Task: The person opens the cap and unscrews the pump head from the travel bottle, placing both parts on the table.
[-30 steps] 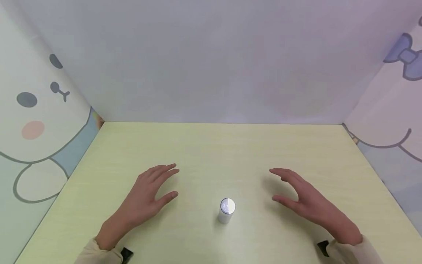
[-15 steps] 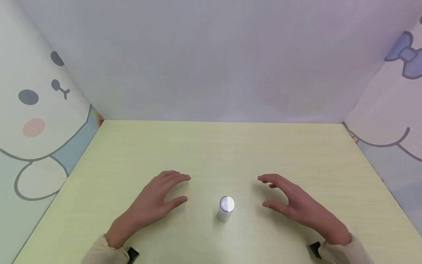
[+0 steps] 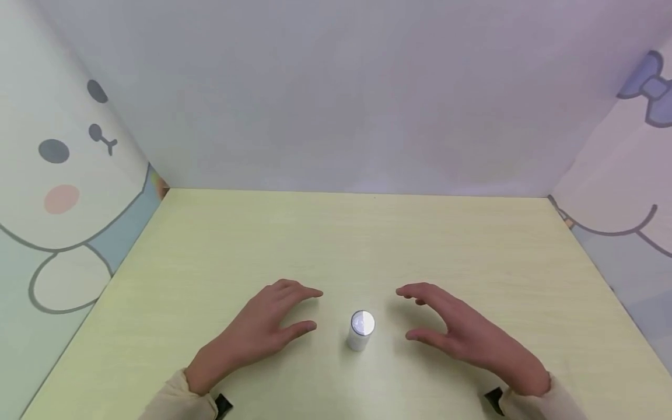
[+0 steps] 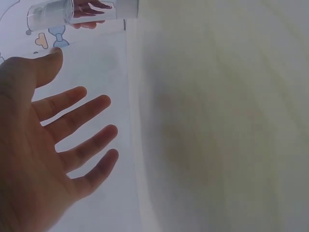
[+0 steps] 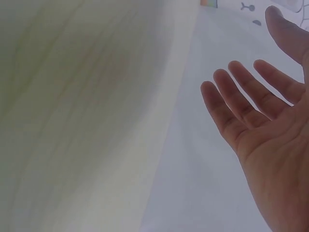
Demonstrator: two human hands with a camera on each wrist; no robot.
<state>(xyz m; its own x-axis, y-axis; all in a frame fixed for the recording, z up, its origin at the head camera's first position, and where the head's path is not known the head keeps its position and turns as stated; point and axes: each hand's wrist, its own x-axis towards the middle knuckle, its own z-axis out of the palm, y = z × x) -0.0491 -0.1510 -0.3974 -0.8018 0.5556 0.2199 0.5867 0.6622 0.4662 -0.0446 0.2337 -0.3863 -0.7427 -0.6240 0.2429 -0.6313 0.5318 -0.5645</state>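
A small upright cylinder (image 3: 360, 331), like a little bottle, stands on the table between the two hands. Its round top is shiny in the head view. Seen from the left wrist, the cylinder (image 4: 91, 10) has a see-through upper part, a mirror-like band and a whitish lower end. My left hand (image 3: 262, 326) hovers to its left, fingers and thumb spread apart and holding nothing. On the other side is my right hand (image 3: 451, 326), fingers gently bent, also holding nothing. Neither hand touches the cylinder. The right wrist view shows the right palm (image 5: 280, 140) but not the cylinder.
The pale yellow wooden table (image 3: 357, 233) runs back to a plain greyish-white wall (image 3: 357, 105). Side panels with cartoon animals, a left panel (image 3: 63, 221) and a right panel (image 3: 619, 175), border the table.
Both hands have moved inward toward the cylinder, the left hand rightward and the right hand leftward. The cylinder stays in its place on the table.
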